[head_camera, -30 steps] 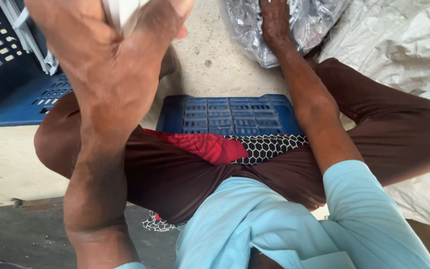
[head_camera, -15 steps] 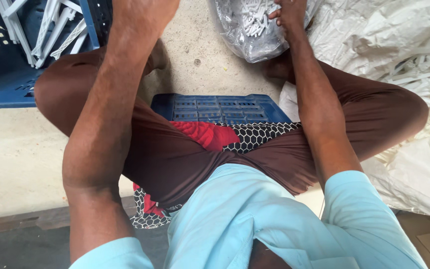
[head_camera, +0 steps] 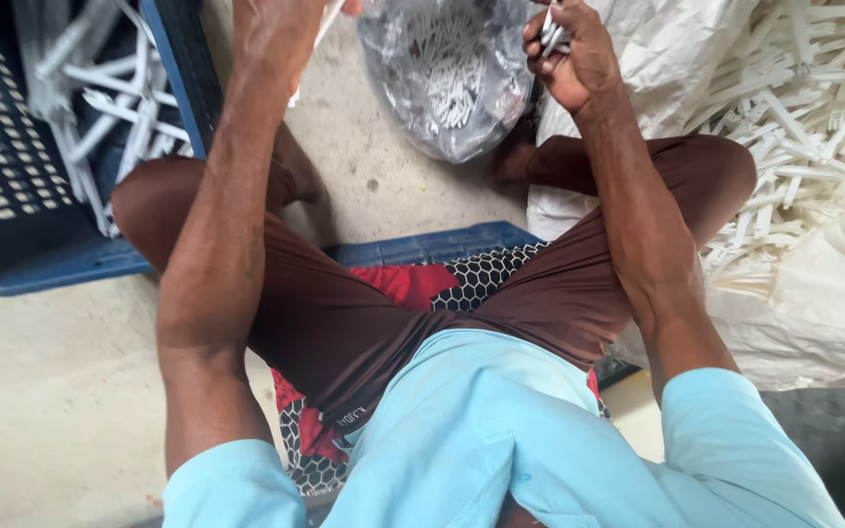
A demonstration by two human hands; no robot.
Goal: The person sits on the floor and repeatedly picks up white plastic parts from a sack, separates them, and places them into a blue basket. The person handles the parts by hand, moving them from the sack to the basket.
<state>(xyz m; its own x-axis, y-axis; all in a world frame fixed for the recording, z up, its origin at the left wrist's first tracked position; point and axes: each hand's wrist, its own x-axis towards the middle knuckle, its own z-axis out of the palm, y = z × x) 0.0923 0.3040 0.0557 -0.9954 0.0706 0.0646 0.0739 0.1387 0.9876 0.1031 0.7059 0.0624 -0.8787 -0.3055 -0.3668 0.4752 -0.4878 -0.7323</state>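
Right hand (head_camera: 574, 59) is closed around a few small white plastic pieces (head_camera: 550, 27), held just beside a clear bag (head_camera: 447, 78) of similar pieces. Left hand (head_camera: 281, 34) is raised at the frame's top edge, gripping a white piece (head_camera: 330, 15); its grip is partly cut off. A blue crate (head_camera: 12, 196) of white sticks stands beside the left arm; a white sack (head_camera: 814, 293) of sticks lies outside the right arm.

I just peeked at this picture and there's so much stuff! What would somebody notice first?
Probably the two bare arms reaching forward: the right hand grips a few small white sticks above a clear plastic bag full of little white pieces on the floor. To the right, a big heap of white plastic sticks spills over a white sack, and a blue crate on the left holds more of them.
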